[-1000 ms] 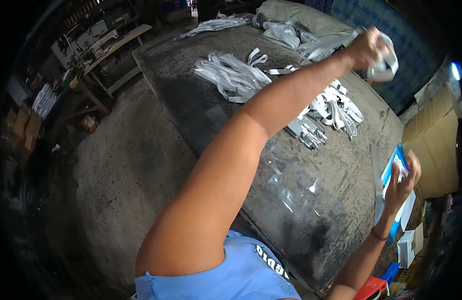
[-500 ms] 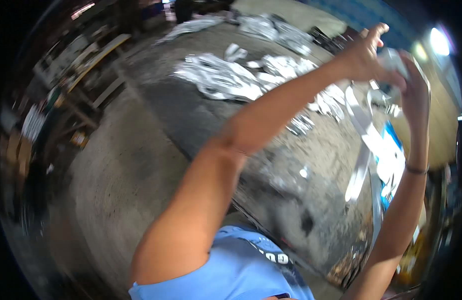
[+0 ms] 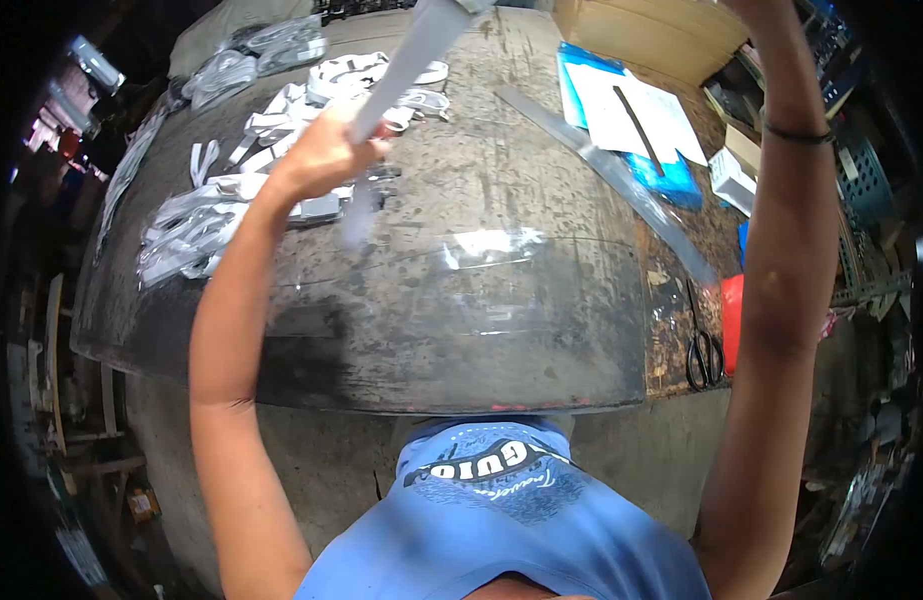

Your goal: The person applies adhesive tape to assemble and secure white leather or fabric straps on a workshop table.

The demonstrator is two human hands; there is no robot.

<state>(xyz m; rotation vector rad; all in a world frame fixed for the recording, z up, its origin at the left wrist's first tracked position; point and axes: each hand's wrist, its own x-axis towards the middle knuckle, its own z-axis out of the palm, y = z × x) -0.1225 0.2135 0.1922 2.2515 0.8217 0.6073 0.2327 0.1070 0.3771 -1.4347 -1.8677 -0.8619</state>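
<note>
My left hand (image 3: 326,155) is closed around a pale grey flat strap (image 3: 411,62) above the table. One part of the strap rises to the top edge of the view, and a blurred end hangs below my fingers. My right hand (image 3: 746,5) is cut off by the top edge, so its fingers are hidden; a dark band circles that wrist. Beside and behind my left hand lie heaped white straps (image 3: 196,225), some with metal-looking ends. A long grey flat strip (image 3: 621,178) lies slantwise on the right of the table.
The worn dark table (image 3: 461,350) spans the view before me. On its right are papers (image 3: 631,110) on blue packaging, a small white box (image 3: 731,180), black-handled scissors (image 3: 703,360) and something red (image 3: 731,322). Clear plastic bags (image 3: 286,45) lie at the back left; cardboard (image 3: 661,28) stands behind.
My view has swung round to face the table. My hands, close together at the upper right before, are now wide apart, with the left one holding a strap over the table's left part.
</note>
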